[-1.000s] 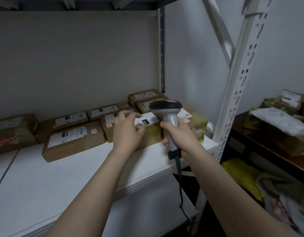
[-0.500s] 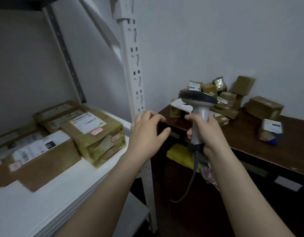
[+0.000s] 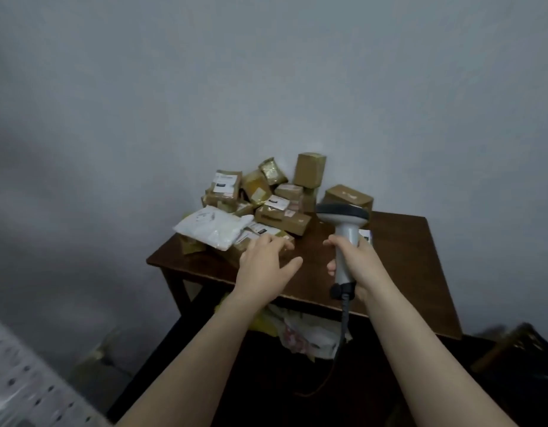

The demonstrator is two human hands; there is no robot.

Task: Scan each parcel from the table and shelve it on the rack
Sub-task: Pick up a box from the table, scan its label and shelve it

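Observation:
A dark wooden table point(image 3: 399, 260) stands against the grey wall with a heap of several brown cardboard parcels point(image 3: 282, 215) and a white plastic mailer point(image 3: 212, 229) on its back left part. My left hand point(image 3: 268, 261) reaches out with spread, relaxed fingers over the front of the heap and holds nothing. My right hand point(image 3: 360, 266) grips the handle of a grey barcode scanner point(image 3: 343, 217), whose dark head points toward the parcels. The scanner's cable point(image 3: 345, 322) hangs down from its base.
Crumpled yellow and white bags point(image 3: 300, 331) lie under the table. A perforated white upright of the rack point(image 3: 23, 383) shows blurred at the bottom left. A brown object point(image 3: 512, 349) sits at the lower right edge.
The view has swung from the rack shelf to the table. My left hand left the shelved parcel and now reaches over the heap. The scanner stays in my right hand.

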